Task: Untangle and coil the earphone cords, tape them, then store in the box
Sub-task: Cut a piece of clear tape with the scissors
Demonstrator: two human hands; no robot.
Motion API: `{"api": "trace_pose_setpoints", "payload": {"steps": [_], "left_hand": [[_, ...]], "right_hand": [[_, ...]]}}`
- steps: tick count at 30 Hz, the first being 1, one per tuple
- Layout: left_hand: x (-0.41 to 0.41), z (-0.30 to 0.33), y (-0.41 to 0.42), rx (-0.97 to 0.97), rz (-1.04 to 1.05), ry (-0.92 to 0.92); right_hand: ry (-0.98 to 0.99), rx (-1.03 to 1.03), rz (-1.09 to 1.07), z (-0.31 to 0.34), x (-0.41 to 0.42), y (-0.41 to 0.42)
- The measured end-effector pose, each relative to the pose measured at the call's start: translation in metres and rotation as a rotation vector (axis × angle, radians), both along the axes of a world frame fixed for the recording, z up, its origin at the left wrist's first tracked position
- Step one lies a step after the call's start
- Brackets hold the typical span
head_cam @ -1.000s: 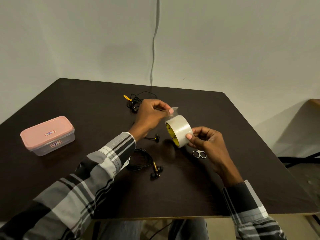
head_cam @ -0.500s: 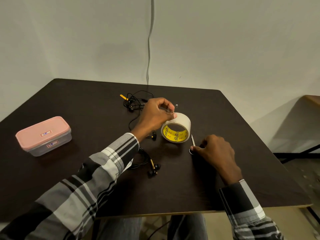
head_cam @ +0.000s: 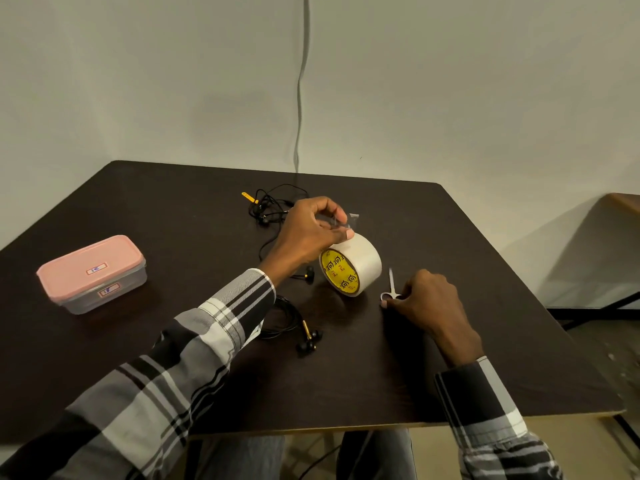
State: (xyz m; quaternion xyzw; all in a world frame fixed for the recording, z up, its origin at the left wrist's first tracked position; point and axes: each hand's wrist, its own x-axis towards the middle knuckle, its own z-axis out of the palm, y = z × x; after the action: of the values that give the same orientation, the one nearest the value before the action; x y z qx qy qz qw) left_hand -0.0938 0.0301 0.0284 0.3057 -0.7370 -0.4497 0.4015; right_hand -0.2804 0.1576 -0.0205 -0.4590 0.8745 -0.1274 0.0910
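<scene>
My left hand pinches the loose end of clear tape pulled up from a tape roll with a yellow core, which hangs tilted just above the dark table. My right hand grips small silver scissors lying on the table right of the roll, blades pointing away. A coiled black earphone with gold plug lies near my left sleeve. A tangled black earphone with a yellow tag lies farther back. The pink-lidded box stands shut at the left.
A grey cable runs down the wall behind the table. At the right, beyond the table's edge, stands a piece of wooden furniture. My knees show under the near table edge.
My right hand let go of the tape roll and dropped to the scissors on the table. The roll now hangs from the tape end in my left hand and has tilted.
</scene>
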Motion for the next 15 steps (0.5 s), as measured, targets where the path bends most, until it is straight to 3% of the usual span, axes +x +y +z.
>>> {"api": "trace_pose_setpoints", "payload": {"steps": [9, 15], "left_hand": [[-0.001, -0.001, 0.0, 0.022, -0.034, 0.042], [0.002, -0.002, -0.002, 0.026, -0.044, 0.041]], "right_hand": [[-0.314, 0.056, -0.043, 0.021, -0.007, -0.018], [-0.423, 0.083, -0.037, 0.028, -0.012, -0.019]]}}
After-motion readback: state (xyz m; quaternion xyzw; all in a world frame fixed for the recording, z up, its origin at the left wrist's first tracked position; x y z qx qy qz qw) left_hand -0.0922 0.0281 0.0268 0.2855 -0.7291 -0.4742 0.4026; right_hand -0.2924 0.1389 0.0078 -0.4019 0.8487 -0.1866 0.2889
